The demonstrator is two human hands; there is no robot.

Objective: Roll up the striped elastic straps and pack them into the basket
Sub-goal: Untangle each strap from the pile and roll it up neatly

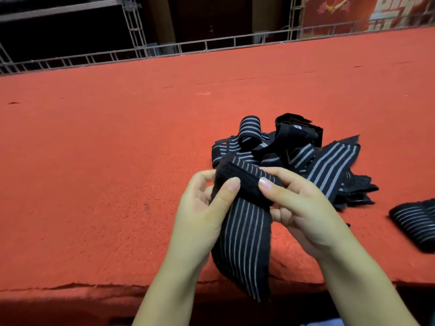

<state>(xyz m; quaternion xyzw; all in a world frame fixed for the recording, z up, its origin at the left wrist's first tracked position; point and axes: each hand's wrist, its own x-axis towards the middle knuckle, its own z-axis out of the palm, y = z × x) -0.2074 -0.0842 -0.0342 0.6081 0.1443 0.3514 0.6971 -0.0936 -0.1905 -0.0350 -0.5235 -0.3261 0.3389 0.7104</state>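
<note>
A black elastic strap with thin grey stripes (pixel 244 234) is held above the near edge of the red table. My left hand (pixel 202 208) pinches its fuzzy black end from the left, thumb on top. My right hand (pixel 299 208) pinches the same folded end from the right. The strap's long tail hangs down over the table edge. Behind my hands lies a loose pile of striped straps (pixel 299 147), tangled together. No basket is in view.
The red felt-covered table (pixel 106 149) stretches wide to the left and far side. A rolled striped strap (pixel 416 222) lies at the right edge. A metal truss rail (pixel 164 49) runs along the table's far edge.
</note>
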